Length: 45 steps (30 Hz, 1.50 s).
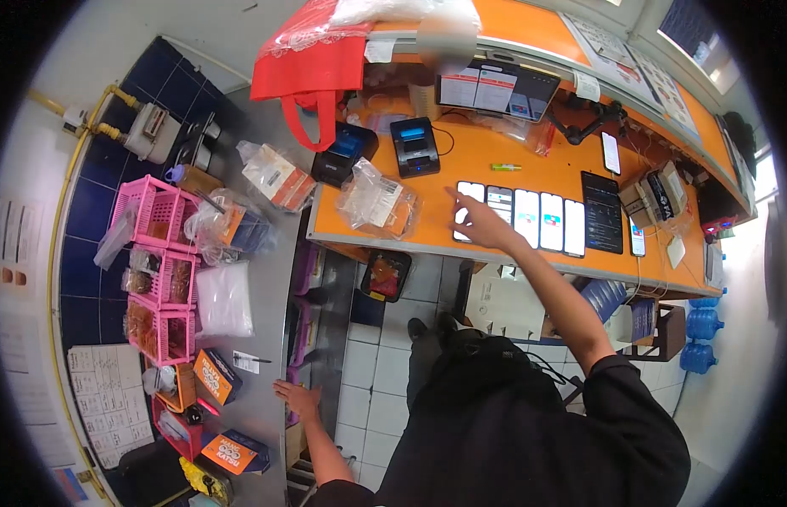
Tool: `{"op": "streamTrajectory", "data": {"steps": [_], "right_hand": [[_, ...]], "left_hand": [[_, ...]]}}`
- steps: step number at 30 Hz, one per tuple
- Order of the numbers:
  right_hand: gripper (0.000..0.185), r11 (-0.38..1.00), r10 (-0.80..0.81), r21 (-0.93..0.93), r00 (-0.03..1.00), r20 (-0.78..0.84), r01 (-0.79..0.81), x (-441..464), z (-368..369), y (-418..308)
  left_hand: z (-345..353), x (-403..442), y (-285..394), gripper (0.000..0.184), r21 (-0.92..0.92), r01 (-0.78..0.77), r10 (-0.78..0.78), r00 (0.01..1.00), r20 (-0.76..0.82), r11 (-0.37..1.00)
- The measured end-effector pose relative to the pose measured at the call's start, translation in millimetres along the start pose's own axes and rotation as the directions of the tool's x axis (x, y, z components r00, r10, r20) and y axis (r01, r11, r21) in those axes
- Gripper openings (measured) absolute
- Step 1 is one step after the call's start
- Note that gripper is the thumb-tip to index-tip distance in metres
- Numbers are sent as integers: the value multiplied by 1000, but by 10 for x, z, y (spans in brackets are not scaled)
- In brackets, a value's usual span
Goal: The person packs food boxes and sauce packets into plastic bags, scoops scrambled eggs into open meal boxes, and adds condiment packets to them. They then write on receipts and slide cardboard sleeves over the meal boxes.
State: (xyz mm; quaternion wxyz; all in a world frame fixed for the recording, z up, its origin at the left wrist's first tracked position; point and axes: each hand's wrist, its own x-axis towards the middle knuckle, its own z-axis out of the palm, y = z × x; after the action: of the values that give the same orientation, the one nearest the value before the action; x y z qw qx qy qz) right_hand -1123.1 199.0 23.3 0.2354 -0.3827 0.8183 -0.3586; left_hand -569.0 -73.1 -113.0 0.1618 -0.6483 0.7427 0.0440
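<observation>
My right hand [482, 224] is over the leftmost smartphone [470, 191] of a row on the orange counter [444, 234]. Its fingers are apart and hold nothing; whether a fingertip touches the screen I cannot tell. Beside that phone lie a second smartphone [499, 199] and several more with lit screens. My left hand [299, 400] is at the edge of the steel table [271, 338], fingers stretched out, holding nothing. Near it on the steel are a pen [251, 358] on a white slip and an orange and blue box [218, 378].
A tablet [603, 213] stands right of the phones. Two small printers [415, 148] and bagged packs [378, 203] occupy the counter's left part. Pink baskets [167, 279] line the wall side of the steel table. A red bag [309, 63] hangs from the upper shelf.
</observation>
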Motion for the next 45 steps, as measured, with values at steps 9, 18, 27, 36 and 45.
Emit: {"op": "streamTrajectory", "data": {"steps": [9,18,27,36,45], "right_hand": [[87,955,75,-298,962,262,6,598,892,-466],[66,876,-320,-472,848,-422,97,1098,1241,-702],[35,956,-250,47,885,-394,291,1226,1090,-551],[19,720,-169,408,711,-682,562,1004,-2545,-1627],[28,947,-314,-319,326,-891,42,1510,-4379,-1090]], "left_hand": [[-91,-35,-33,143,-1,-20,20,998,59,1000],[-103,-101,-132,148,-70,-58,60,998,33,996],[-451,27,689,122,-691,-301,237,953,-190,657],[-1747,-257,3409,106,-730,-622,697,657,-289,284],[-2084,-363,4236,91,-759,-626,812,529,-245,179]]}}
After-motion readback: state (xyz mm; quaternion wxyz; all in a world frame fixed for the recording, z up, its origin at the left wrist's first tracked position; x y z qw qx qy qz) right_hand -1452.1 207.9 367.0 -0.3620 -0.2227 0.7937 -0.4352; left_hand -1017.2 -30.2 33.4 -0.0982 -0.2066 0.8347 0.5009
